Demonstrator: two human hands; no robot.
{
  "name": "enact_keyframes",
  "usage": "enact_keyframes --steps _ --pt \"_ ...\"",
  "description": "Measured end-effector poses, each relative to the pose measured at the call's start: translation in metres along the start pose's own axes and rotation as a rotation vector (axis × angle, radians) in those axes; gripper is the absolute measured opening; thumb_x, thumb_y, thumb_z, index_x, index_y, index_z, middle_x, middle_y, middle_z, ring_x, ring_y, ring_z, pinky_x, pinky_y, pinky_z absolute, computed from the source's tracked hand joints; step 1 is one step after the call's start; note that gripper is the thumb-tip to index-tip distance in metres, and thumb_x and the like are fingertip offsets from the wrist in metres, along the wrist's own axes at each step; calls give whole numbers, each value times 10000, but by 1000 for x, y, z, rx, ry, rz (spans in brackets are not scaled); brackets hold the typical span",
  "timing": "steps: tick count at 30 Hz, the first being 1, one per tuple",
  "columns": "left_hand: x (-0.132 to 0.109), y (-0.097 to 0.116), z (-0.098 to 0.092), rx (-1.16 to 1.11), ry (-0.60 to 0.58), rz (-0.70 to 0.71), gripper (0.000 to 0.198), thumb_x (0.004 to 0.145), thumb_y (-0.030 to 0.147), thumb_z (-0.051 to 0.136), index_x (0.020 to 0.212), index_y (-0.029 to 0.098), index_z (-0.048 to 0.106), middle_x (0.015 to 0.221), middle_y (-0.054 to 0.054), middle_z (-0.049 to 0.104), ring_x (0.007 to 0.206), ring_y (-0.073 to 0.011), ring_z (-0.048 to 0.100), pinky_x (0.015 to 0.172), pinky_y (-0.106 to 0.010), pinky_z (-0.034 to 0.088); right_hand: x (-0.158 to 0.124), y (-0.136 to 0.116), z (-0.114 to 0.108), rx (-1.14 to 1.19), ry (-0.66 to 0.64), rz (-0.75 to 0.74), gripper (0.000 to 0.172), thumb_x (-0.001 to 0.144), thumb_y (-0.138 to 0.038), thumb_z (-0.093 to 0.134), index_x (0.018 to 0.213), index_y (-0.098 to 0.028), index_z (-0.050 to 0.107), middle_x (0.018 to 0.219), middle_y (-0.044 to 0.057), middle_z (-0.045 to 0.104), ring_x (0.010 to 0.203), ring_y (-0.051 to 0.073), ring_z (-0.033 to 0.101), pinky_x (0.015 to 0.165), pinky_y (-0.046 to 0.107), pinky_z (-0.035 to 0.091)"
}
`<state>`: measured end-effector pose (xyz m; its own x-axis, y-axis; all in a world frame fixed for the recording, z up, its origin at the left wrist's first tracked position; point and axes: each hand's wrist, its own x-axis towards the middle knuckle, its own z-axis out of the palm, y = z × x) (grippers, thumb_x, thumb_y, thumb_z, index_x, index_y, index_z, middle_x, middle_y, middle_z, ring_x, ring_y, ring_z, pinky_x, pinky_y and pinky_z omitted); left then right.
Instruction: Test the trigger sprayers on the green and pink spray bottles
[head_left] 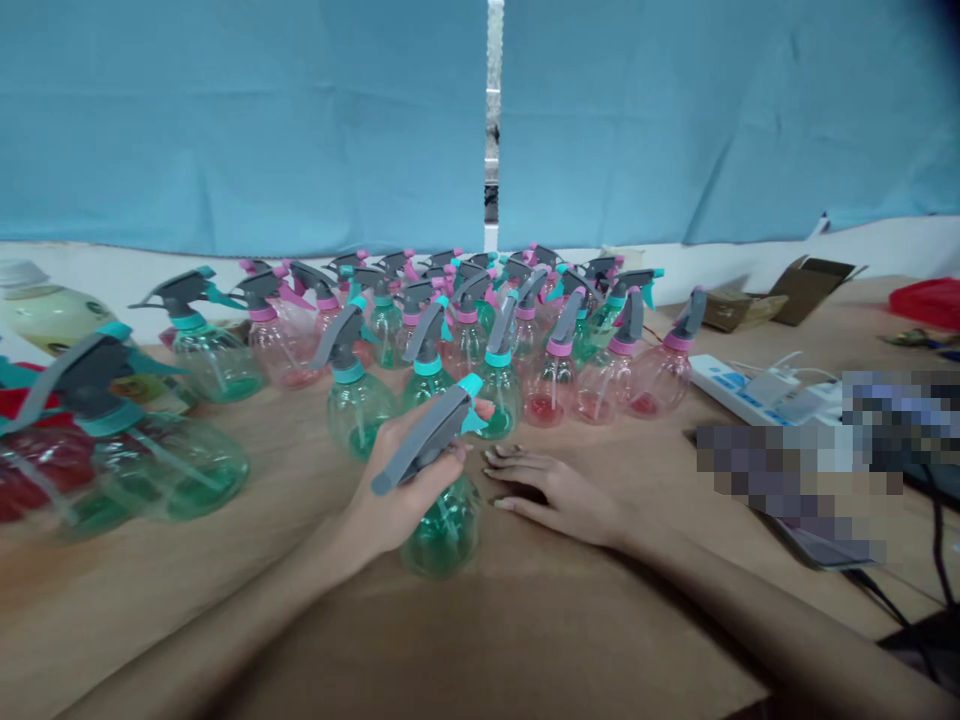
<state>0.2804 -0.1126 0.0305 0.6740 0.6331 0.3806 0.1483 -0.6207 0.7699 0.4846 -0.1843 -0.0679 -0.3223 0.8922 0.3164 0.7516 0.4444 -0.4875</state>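
Observation:
My left hand (401, 490) is wrapped round the neck of a green spray bottle (444, 530) with a grey trigger head and a teal collar; the bottle stands on the wooden table (525, 620). Just to its right lies my right hand (555, 490), flat on the table with the fingers stretched towards the bottle and nothing in it. Beyond both hands stands a crowd of several green and pink spray bottles (480, 340) with grey heads.
More green spray bottles (135, 450) stand at the left, beside a pale bottle (45, 315) and something red. A white power strip (742, 390) with cables, a cardboard box (802, 290) and a red tray (930, 300) are at the right. Blue curtains hang behind.

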Motion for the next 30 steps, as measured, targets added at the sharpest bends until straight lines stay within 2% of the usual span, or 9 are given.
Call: enact_keyframes --steps 16,22,30 --pt "-1 -1 -1 -10 -14 21 329 802 241 486 1111 261 595 778 15 617 647 -151 564 601 -276 458 1 0 -1 15 3 -7 435 910 -414 484 1293 -211 514 1348 74 525 1277 187 445 1090 405 340" --pt "-1 -2 0 -4 -22 -2 316 830 261 471 1125 263 584 655 38 573 606 -153 570 591 -275 458 0 0 -1 15 8 -16 424 911 -414 482 1293 -233 513 1349 69 525 1270 199 454 1081 429 350" --pt "-1 -2 -2 63 -1 44 206 818 255 464 953 258 618 722 15 620 660 -170 594 617 -290 462 0 -1 -1 11 3 -9 431 909 -415 485 1282 -204 526 1344 76 530 1277 190 445 1095 399 336"
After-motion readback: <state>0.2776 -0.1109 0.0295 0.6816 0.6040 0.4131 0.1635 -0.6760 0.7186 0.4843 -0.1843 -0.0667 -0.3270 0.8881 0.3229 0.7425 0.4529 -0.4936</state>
